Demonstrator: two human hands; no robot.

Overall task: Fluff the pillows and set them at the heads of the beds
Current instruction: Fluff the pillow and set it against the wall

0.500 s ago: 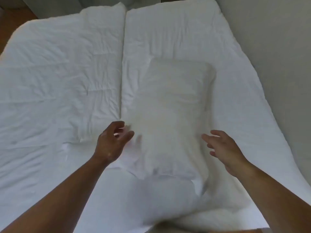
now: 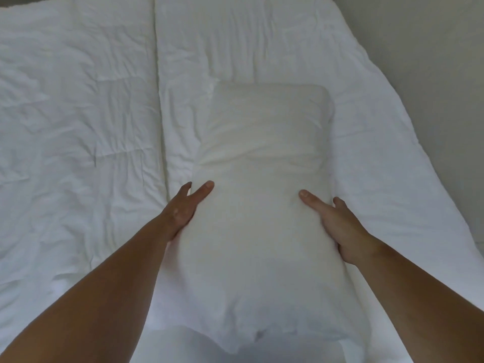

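Soft, dim, even light; slight blur throughout.

Both forearms are bare to the frame's edge, and the hands [image 2: 264,216] wear no gloves, rings or watch.

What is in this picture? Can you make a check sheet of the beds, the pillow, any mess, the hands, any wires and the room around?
Surface: two beds with wrinkled white covers, left bed and right bed, pushed together with a seam between them.
Job's things: one white pillow lying lengthwise on the right bed.
Clutter: nothing seen.
Grips: left hand pressed flat against the pillow's left side; right hand pressed against its right side, thumb on top. Both open, squeezing inward.
Cables: nothing seen.
Surroundings: plain wall along the right bed's far side.
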